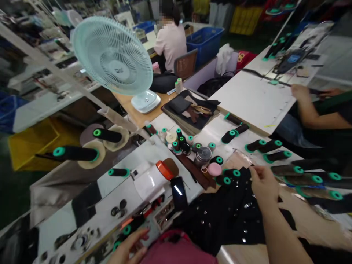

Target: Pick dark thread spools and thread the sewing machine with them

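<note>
I see right hand [265, 187], 4 o'clock, pinching black fabric [228, 216], presumably to steady it; left hand [128, 249], 7 o'clock, fingers [137, 235] loose, empty.

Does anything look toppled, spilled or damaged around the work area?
Several dark thread spools lie on their sides beyond the right hand, which pinches the black fabric. They look toppled compared with the upright spools near the canister, though this may be deliberate. No spill or damage shows clearly.

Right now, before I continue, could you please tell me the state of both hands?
Left hand: open, slightly curled, nothing visible in it.
Right hand: closed, pinching the edge of the black cloth.
</note>
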A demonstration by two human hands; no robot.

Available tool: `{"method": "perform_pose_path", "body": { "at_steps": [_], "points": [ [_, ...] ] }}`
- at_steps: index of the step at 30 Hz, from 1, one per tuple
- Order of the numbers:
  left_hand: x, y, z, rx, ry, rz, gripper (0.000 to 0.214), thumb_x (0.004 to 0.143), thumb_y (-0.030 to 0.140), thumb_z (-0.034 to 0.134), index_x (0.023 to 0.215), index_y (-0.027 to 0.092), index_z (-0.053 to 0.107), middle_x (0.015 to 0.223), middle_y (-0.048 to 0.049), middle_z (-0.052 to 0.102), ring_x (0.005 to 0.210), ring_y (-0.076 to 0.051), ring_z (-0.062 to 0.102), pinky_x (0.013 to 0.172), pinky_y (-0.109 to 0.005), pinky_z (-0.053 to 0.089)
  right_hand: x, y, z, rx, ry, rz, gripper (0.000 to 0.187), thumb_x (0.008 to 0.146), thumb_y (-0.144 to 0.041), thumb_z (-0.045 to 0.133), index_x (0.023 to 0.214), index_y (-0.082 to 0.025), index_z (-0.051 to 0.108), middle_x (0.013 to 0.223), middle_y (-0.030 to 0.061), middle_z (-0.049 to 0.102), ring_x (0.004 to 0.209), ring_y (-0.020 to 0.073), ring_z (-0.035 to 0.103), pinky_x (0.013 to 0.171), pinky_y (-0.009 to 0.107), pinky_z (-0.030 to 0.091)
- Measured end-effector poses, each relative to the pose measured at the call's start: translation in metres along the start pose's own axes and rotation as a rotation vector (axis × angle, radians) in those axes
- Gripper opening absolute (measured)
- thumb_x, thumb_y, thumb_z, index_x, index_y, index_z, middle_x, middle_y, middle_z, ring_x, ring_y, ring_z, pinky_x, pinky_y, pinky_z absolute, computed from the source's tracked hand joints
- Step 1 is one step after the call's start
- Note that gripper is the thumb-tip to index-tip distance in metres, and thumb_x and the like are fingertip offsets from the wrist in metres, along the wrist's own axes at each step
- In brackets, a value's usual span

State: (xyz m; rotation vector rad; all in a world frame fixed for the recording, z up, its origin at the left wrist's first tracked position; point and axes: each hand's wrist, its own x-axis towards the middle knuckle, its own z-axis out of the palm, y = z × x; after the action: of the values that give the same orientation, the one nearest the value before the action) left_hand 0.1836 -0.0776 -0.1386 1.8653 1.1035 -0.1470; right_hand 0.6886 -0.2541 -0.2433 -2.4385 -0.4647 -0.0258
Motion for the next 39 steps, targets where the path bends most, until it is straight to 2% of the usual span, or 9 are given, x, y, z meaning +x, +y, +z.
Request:
{"method": "perform_pose_path", "body": {
  "at_steps": [6,11,15,17,22,25,29,34,39],
  "points": [
    [-0.029,-0.029,0.005,0.092,-0.011,0.098,0.038,0.093,0.035,0.050,0.132,0.034,0.053,0.135,-0.0070,0.054,0.117,-0.023,0.057,0.097,-0.037,0.051,-0.118,-0.064,-0.028,0.107,-0.329,-0.014,0.049,0.092,-0.057,0.043,0.065,-0.020,0.059,0.056,-0.0011,0.058,0.057,0.0154,0.054,0.059,0.026,0.036],
    [-0.057,-0.064,0.004,0.197,0.140,0.141,0.037,0.093,0.031,0.049,0.130,0.030,0.052,0.140,-0.0091,0.046,0.130,-0.025,0.045,0.110,-0.047,0.040,-0.148,-0.111,-0.021,0.179,-0.631,-0.226,0.044,0.096,-0.050,0.038,0.080,-0.021,0.066,0.063,-0.0004,0.065,0.058,0.0152,0.059,0.062,0.027,0.042],
    [-0.080,-0.099,0.009,0.253,0.280,0.137,0.039,0.091,0.026,0.051,0.130,0.025,0.051,0.137,-0.0111,0.047,0.129,-0.025,0.045,0.111,-0.048,0.037,-0.195,-0.141,0.009,0.234,-0.934,-0.391,0.033,0.095,-0.028,0.035,0.118,-0.023,0.059,0.089,0.0008,0.072,0.066,0.0142,0.065,0.071,0.029,0.050],
    [-0.086,-0.115,0.014,0.259,0.337,0.111,0.045,0.089,0.023,0.052,0.134,0.023,0.047,0.138,-0.0120,0.044,0.130,-0.025,0.043,0.112,-0.048,0.036,-0.227,-0.153,0.028,0.243,-1.048,-0.474,0.040,0.088,-0.013,0.035,0.118,-0.024,0.058,0.100,0.0014,0.072,0.082,0.0140,0.068,0.080,0.029,0.052],
    [-0.087,-0.141,0.025,0.244,0.452,0.054,0.056,0.086,0.021,0.056,0.140,0.019,0.040,0.143,-0.0140,0.037,0.134,-0.028,0.037,0.113,-0.049,0.033,-0.269,-0.160,0.068,0.146,-0.956,-0.499,0.049,0.073,-0.002,0.036,0.113,-0.020,0.058,0.125,0.0089,0.060,0.118,0.0193,0.055,0.103,0.038,0.043],
    [-0.091,-0.145,0.021,0.274,0.545,0.074,0.058,0.086,0.023,0.058,0.141,0.020,0.039,0.143,-0.0138,0.037,0.134,-0.029,0.036,0.113,-0.050,0.032,-0.271,-0.160,0.075,0.083,-0.849,-0.460,0.040,0.078,-0.009,0.039,0.115,-0.014,0.053,0.121,0.0153,0.056,0.114,0.0236,0.056,0.101,0.045,0.044],
    [-0.117,-0.163,0.016,0.300,0.652,0.056,0.064,0.082,0.026,0.064,0.142,0.023,0.040,0.138,-0.0124,0.042,0.130,-0.031,0.039,0.112,-0.054,0.030,-0.299,-0.177,0.067,0.079,-0.911,-0.588,0.035,0.082,-0.016,0.045,0.116,-0.017,0.054,0.116,0.0110,0.058,0.108,0.0210,0.057,0.100,0.039,0.046],
    [-0.138,-0.199,0.022,0.222,0.616,-0.053,0.082,0.075,0.026,0.072,0.146,0.023,0.032,0.142,-0.0135,0.036,0.134,-0.032,0.035,0.113,-0.053,0.031,-0.375,-0.230,0.065,0.084,-1.079,-0.886,0.045,0.080,-0.016,0.056,0.125,-0.022,0.056,0.135,0.0075,0.051,0.125,0.0223,0.044,0.111,0.037,0.034],
    [-0.101,-0.203,0.020,0.162,0.498,0.060,0.090,0.073,0.025,0.074,0.148,0.022,0.025,0.147,-0.0142,0.032,0.140,-0.030,0.029,0.117,-0.048,0.028,-0.425,-0.277,0.084,-0.030,-1.064,-0.958,0.054,0.086,-0.012,0.048,0.138,-0.026,0.045,0.135,0.0134,0.047,0.122,0.0297,0.043,0.103,0.047,0.038]
  ]
}}
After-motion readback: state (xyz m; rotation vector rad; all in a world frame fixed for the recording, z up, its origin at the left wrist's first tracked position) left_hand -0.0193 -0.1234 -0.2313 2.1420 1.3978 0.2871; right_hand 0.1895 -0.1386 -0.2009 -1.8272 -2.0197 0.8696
